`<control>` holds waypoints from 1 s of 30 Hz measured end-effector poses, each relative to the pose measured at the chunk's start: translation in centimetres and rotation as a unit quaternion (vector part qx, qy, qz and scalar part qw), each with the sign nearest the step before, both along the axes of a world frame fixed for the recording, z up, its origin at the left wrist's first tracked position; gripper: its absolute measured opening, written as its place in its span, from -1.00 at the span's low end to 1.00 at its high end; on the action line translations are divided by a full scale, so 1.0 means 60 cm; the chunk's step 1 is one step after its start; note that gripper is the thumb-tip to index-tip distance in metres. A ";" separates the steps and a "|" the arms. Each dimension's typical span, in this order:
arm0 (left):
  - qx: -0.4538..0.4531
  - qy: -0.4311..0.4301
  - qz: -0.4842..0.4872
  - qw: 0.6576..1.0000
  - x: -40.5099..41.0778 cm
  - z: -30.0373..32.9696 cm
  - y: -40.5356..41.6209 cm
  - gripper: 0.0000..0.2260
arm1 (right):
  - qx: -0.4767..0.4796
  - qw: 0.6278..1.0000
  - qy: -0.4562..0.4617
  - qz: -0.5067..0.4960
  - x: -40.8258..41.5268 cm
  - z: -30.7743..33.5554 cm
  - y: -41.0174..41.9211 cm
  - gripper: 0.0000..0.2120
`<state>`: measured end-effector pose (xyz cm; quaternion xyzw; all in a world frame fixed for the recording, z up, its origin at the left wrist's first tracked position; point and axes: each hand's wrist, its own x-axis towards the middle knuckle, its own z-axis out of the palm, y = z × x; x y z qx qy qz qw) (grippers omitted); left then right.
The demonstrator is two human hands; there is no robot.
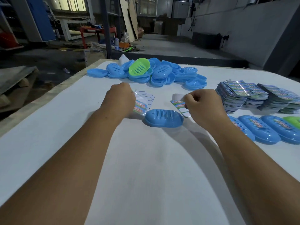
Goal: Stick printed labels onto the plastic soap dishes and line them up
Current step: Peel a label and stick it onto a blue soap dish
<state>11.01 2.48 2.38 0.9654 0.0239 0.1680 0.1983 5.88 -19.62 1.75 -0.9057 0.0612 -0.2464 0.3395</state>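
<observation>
My left hand (121, 99) grips a label sheet (142, 103), my right hand (203, 103) pinches a peeled printed label (178, 105), and the blue soap dish (164, 118) lies between them, just nearer me.

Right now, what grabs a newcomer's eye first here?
The heap of blue soap dishes at the table's far edge, with one green dish on top. Then the label stacks at far right, and both hands, left hand and right hand, pinching labels above a lone blue dish.
</observation>
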 end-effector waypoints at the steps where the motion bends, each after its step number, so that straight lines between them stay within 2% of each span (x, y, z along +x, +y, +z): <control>1: 0.030 0.015 0.014 0.999 0.001 -0.002 0.005 -0.84 | 0.009 1.000 0.004 0.003 -0.003 0.001 0.002 -0.70; 5: 0.134 0.040 0.058 0.989 -0.005 -0.003 0.013 -0.90 | 0.021 1.000 0.006 0.010 -0.010 0.005 0.007 -0.70; 7: 0.117 -0.008 0.054 0.992 -0.010 0.002 0.005 -0.88 | 0.020 1.000 0.001 0.009 -0.012 0.005 0.010 -0.70; 8: 0.053 -0.033 0.027 0.998 -0.014 0.006 -0.003 -0.88 | 0.021 1.000 -0.003 0.009 -0.012 0.005 0.011 -0.71; 9: -0.046 -0.043 -0.017 0.998 -0.019 0.008 -0.015 -0.89 | 0.021 1.000 -0.008 0.009 -0.012 0.005 0.013 -0.71; 11: -0.253 -0.001 -0.126 0.959 -0.040 0.011 -0.045 -0.87 | 0.016 1.000 -0.016 0.007 -0.013 0.004 0.017 -0.69; 13: -0.339 0.052 -0.196 0.919 -0.059 0.008 -0.071 -0.88 | 0.010 1.000 -0.024 0.008 -0.013 0.002 0.020 -0.66; 17: -0.362 0.069 -0.225 0.902 -0.062 -0.004 -0.086 -0.85 | 0.015 0.999 -0.037 0.016 -0.013 0.002 0.023 -0.71; 23: -0.353 0.082 -0.235 0.902 -0.061 -0.007 -0.089 -0.83 | 0.017 0.998 -0.038 0.043 -0.012 0.000 0.025 -0.71; 30: -0.352 0.009 -0.230 0.907 -0.052 -0.011 -0.084 -0.90 | 0.039 0.992 -0.025 0.120 -0.017 0.002 0.030 -0.71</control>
